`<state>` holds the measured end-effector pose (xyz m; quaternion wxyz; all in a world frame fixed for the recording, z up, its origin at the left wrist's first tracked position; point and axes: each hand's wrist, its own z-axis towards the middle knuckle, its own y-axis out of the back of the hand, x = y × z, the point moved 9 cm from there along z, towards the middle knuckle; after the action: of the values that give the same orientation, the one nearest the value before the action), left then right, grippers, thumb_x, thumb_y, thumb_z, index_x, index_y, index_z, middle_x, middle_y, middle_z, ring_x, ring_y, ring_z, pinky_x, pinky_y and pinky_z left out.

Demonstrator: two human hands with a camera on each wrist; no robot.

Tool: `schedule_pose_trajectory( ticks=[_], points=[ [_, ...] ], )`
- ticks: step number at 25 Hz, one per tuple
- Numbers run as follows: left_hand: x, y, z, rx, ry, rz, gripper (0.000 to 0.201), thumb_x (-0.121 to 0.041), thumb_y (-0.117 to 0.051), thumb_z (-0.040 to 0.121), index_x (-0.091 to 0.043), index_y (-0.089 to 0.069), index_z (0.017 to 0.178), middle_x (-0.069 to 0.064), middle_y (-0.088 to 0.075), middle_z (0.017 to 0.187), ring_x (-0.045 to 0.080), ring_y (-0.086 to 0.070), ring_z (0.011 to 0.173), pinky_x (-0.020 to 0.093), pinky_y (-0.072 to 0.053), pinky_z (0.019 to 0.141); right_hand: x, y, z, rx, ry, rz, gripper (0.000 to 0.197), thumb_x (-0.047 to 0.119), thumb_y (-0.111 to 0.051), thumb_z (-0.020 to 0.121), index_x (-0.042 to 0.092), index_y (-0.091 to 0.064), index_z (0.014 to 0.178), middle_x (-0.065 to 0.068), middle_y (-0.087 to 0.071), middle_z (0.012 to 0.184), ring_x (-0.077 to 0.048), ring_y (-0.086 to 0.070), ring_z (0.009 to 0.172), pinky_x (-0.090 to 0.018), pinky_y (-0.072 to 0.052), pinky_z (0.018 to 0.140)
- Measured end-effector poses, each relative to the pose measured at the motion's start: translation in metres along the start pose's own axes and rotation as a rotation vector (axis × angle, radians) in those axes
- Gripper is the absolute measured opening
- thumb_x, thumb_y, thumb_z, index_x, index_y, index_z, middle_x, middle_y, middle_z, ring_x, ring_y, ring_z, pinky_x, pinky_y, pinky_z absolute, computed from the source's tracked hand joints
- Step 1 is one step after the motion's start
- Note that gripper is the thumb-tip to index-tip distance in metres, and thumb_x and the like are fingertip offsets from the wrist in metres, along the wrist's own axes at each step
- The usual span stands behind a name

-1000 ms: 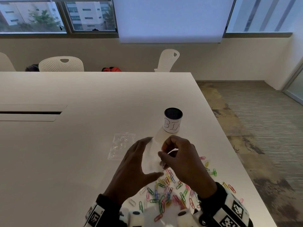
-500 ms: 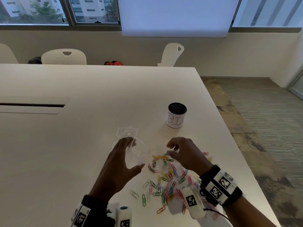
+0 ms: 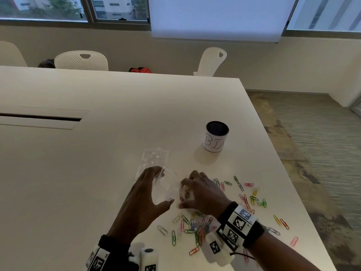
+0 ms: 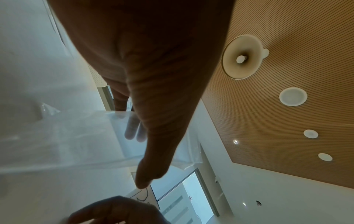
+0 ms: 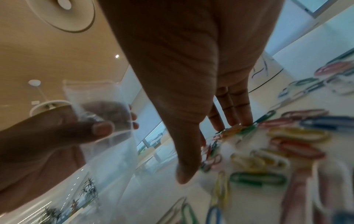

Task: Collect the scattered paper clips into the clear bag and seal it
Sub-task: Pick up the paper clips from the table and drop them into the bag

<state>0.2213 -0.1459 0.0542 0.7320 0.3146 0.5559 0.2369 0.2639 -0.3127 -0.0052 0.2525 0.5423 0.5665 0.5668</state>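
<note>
**Clips by the open bag**

The left hand [image 3: 144, 194] holds the small clear plastic bag [image 3: 166, 187] in the lower middle of the frame, thumb and fingers curled round it; the bag mouth faces the right hand [image 3: 201, 196]; that hand rests on the wide white desk [image 3: 97, 173], its fingers [image 5: 232, 106] fairly straight and touching the bright plastic-coated paper clips [image 3: 195, 229]; more clips lie spread toward the lower right; a second crinkly clear bag [image 3: 153, 159] lies flat just above the left hand; a black cup with a white paper label [image 3: 216, 136] stands right of centre.
</note>
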Motion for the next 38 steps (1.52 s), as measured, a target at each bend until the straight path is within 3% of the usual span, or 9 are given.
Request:
schedule_pose_trajectory(
  ticks=[6, 12, 15, 18, 22, 25, 28, 33, 38],
  points=[
    [0.002, -0.004, 0.002, 0.009, 0.011, -0.001, 0.074, -0.040, -0.087, 0.074, -0.034, -0.041, 0.132, -0.017, -0.054, 0.129, 0.006, -0.055, 0.116, 0.014, -0.038, 0.093, 0.022, 0.001, -0.009, -0.106, 0.108, -0.001, 0.023, 0.024, -0.066, 0.097, 0.021, -0.068, 0.119, -0.001, -0.061, 0.122, -0.016, -0.058, 0.105, -0.031, -0.056, 0.090],
    [-0.004, -0.004, 0.007, -0.006, 0.002, -0.014, 0.074, -0.039, -0.087, 0.075, -0.030, -0.044, 0.133, -0.016, -0.055, 0.128, 0.005, -0.055, 0.114, 0.005, -0.034, 0.088, 0.023, 0.006, -0.015, -0.134, 0.172, -0.170, 0.022, 0.013, -0.055, 0.102, 0.012, -0.063, 0.122, -0.009, -0.063, 0.111, -0.021, -0.063, 0.097, -0.032, -0.059, 0.085],
    [-0.006, -0.005, 0.009, -0.018, 0.002, -0.025, 0.073, -0.041, -0.087, 0.074, -0.034, -0.043, 0.132, -0.020, -0.054, 0.125, 0.002, -0.054, 0.113, 0.003, -0.033, 0.087, 0.012, 0.013, -0.017, -0.143, 0.160, -0.132, 0.019, 0.010, -0.053, 0.103, 0.009, -0.065, 0.117, -0.010, -0.066, 0.107, -0.019, -0.067, 0.091, -0.023, -0.057, 0.079],
    [-0.005, -0.006, 0.010, -0.023, 0.009, -0.058, 0.071, -0.042, -0.087, 0.074, -0.038, -0.042, 0.129, -0.023, -0.055, 0.124, -0.008, -0.053, 0.114, 0.003, -0.033, 0.088, -0.017, 0.028, -0.015, -0.137, 0.041, 0.092, 0.010, 0.008, -0.067, 0.095, 0.012, -0.071, 0.103, -0.005, -0.073, 0.100, -0.012, -0.070, 0.081, -0.017, -0.055, 0.067],
    [-0.004, -0.009, 0.010, -0.019, 0.023, -0.100, 0.070, -0.043, -0.087, 0.074, -0.037, -0.044, 0.129, -0.024, -0.057, 0.123, -0.012, -0.051, 0.117, 0.001, -0.036, 0.085, -0.051, 0.053, -0.029, -0.211, -0.096, 0.682, 0.011, 0.001, -0.079, 0.083, 0.010, -0.075, 0.089, -0.007, -0.079, 0.083, -0.022, -0.078, 0.076, -0.037, -0.066, 0.078],
    [-0.004, -0.013, 0.012, -0.009, 0.023, -0.104, 0.071, -0.042, -0.087, 0.075, -0.035, -0.044, 0.130, -0.023, -0.056, 0.124, -0.013, -0.050, 0.116, 0.000, -0.036, 0.085, -0.042, 0.072, -0.045, -0.247, -0.094, 1.005, 0.013, 0.001, -0.080, 0.084, 0.005, -0.074, 0.095, -0.014, -0.079, 0.087, -0.031, -0.078, 0.082, -0.038, -0.065, 0.080],
    [-0.005, -0.018, 0.014, 0.002, 0.015, -0.107, 0.069, -0.042, -0.086, 0.075, -0.035, -0.044, 0.129, -0.022, -0.056, 0.124, -0.015, -0.048, 0.114, 0.002, -0.035, 0.086, -0.019, 0.096, -0.054, -0.335, -0.030, 1.136, 0.022, 0.001, -0.079, 0.085, 0.008, -0.073, 0.105, -0.011, -0.080, 0.093, -0.028, -0.079, 0.085, -0.031, -0.064, 0.077],
    [-0.005, -0.026, 0.018, 0.008, 0.007, -0.138, 0.065, -0.045, -0.085, 0.076, -0.041, -0.042, 0.125, -0.028, -0.053, 0.118, -0.009, -0.053, 0.111, 0.007, -0.042, 0.084, 0.023, 0.115, -0.055, -0.470, 0.111, 0.890, 0.018, 0.011, -0.080, 0.086, 0.014, -0.078, 0.104, 0.002, -0.081, 0.088, -0.008, -0.078, 0.081, -0.020, -0.062, 0.079],
    [-0.005, -0.030, 0.019, 0.019, 0.015, -0.154, 0.063, -0.043, -0.085, 0.077, -0.039, -0.043, 0.123, -0.019, -0.059, 0.116, 0.005, -0.060, 0.104, 0.012, -0.048, 0.081, 0.044, 0.110, -0.045, -0.478, 0.177, 0.610, 0.024, 0.014, -0.081, 0.087, 0.016, -0.077, 0.110, 0.005, -0.081, 0.096, 0.001, -0.076, 0.084, -0.015, -0.060, 0.081]
  ],
)
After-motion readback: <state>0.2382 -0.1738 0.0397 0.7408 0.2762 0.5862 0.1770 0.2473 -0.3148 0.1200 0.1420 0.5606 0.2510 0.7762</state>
